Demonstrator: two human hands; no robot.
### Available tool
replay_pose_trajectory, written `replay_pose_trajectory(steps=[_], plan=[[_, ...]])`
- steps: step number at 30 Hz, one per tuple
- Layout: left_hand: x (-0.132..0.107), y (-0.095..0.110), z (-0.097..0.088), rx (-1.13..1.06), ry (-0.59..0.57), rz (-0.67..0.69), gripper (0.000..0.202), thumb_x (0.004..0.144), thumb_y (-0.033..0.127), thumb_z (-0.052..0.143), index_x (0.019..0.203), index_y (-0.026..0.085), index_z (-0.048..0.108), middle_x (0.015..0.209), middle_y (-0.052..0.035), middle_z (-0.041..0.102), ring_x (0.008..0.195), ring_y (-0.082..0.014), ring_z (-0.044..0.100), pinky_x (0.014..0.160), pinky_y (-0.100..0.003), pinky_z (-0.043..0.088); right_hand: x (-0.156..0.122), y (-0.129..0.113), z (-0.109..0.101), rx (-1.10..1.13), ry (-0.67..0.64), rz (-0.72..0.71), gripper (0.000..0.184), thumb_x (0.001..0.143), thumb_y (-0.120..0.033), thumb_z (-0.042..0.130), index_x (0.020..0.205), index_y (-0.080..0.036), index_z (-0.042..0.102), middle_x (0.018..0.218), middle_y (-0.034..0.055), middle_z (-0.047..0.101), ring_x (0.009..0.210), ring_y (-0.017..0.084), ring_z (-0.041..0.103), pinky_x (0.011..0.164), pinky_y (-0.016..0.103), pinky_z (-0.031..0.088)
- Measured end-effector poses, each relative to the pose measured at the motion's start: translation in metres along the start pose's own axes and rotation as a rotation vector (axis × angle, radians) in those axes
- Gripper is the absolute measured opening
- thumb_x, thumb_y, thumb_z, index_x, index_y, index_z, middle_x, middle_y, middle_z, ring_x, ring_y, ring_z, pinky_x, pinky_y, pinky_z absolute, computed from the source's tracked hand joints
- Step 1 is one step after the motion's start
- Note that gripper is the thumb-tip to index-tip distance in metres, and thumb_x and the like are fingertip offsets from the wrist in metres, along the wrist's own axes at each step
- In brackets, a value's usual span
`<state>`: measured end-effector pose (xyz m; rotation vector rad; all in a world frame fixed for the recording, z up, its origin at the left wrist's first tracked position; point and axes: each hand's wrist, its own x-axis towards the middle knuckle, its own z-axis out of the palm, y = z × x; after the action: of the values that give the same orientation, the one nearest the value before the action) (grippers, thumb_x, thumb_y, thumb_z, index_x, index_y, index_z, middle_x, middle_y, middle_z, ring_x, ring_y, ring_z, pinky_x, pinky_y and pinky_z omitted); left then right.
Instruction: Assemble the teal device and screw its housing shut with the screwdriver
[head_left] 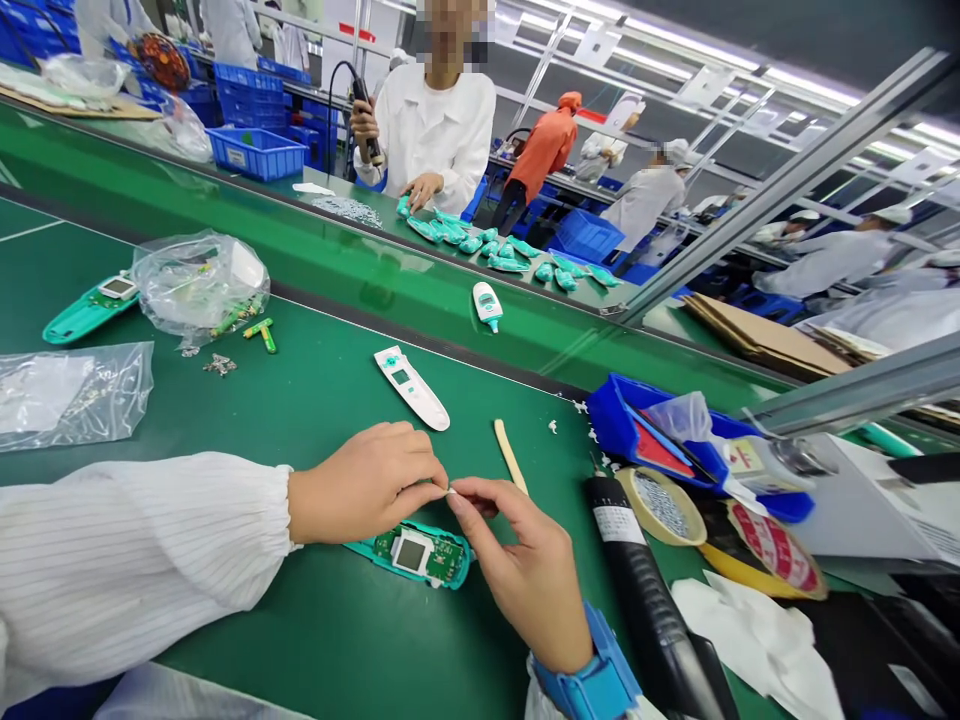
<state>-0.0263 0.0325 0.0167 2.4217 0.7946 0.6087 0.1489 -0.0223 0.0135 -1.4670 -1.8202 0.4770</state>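
My left hand [367, 478] and my right hand [525, 560] meet fingertip to fingertip, both closed in a pinch. Between them is a tiny whitish piece [449, 491], too small to name. Just below lies a teal thermometer housing half [367, 547] with a green circuit board [448, 560] and a small grey display [412, 552] in it; my left hand hides part of it. Beyond my hands rests a white housing cover [420, 395] with a display window. A cream-coloured strip [510, 455] lies to its right.
Left are another teal housing [82, 312], plastic bags [202, 285], green batteries [262, 332] and small metal parts [220, 365]. Right are a black electric screwdriver [637, 580], a tape roll holding screws [664, 505] and a blue bin [622, 410]. A co-worker [435, 130] stands across the conveyor [337, 270].
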Motion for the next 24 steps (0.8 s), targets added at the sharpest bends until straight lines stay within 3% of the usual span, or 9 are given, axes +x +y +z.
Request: replay_pose_trajectory(steps=[2,5,9,16,24], plan=[[-0.001,0.004,-0.001,-0.014,-0.041,-0.022,0.029,0.083,0.042,0.047,0.099,0.019,0.054,0.091,-0.0035,0.055,0.085,-0.0167,0.049,0.077,-0.03,0.038,-0.002,0.002,-0.003,0.001,0.016,0.037,0.011,0.078,-0.029,0.056,0.082,-0.023,0.063,0.072,0.0018,0.063,0.064,0.015,0.056,0.06,0.026,0.047],[-0.005,0.013,0.0,0.081,-0.178,-0.025,0.062,0.062,0.053,0.066,0.108,0.017,0.046,0.097,-0.0055,0.053,0.085,-0.0208,0.049,0.075,-0.033,0.039,-0.01,0.006,-0.007,0.05,0.066,0.123,0.011,0.077,-0.03,0.058,0.082,-0.023,0.063,0.074,0.0015,0.064,0.067,0.016,0.059,0.062,0.026,0.048],[-0.01,0.019,0.004,0.195,-0.309,-0.041,0.042,0.065,0.041,0.066,0.095,0.017,0.05,0.089,-0.0028,0.052,0.078,-0.0193,0.049,0.067,-0.031,0.039,-0.023,0.009,-0.009,0.057,0.027,0.127,0.009,0.077,-0.029,0.058,0.082,-0.023,0.063,0.076,0.0022,0.065,0.07,0.017,0.06,0.064,0.027,0.048],[-0.01,0.012,0.011,0.185,-0.298,0.006,0.032,0.07,0.039,0.062,0.092,0.018,0.051,0.086,-0.0011,0.052,0.077,-0.0178,0.05,0.066,-0.029,0.04,-0.025,0.005,-0.008,-0.142,-0.09,-0.202,0.01,0.079,-0.018,0.056,0.088,-0.023,0.058,0.083,0.0026,0.064,0.077,0.017,0.058,0.069,0.029,0.044],[-0.008,0.005,0.013,0.15,-0.267,0.061,0.036,0.068,0.04,0.063,0.092,0.018,0.047,0.085,-0.0004,0.054,0.075,-0.0176,0.053,0.064,-0.03,0.041,-0.015,0.0,-0.011,-0.328,-0.136,-0.304,0.008,0.08,-0.02,0.053,0.086,-0.021,0.058,0.079,0.0028,0.065,0.072,0.016,0.058,0.065,0.029,0.04]])
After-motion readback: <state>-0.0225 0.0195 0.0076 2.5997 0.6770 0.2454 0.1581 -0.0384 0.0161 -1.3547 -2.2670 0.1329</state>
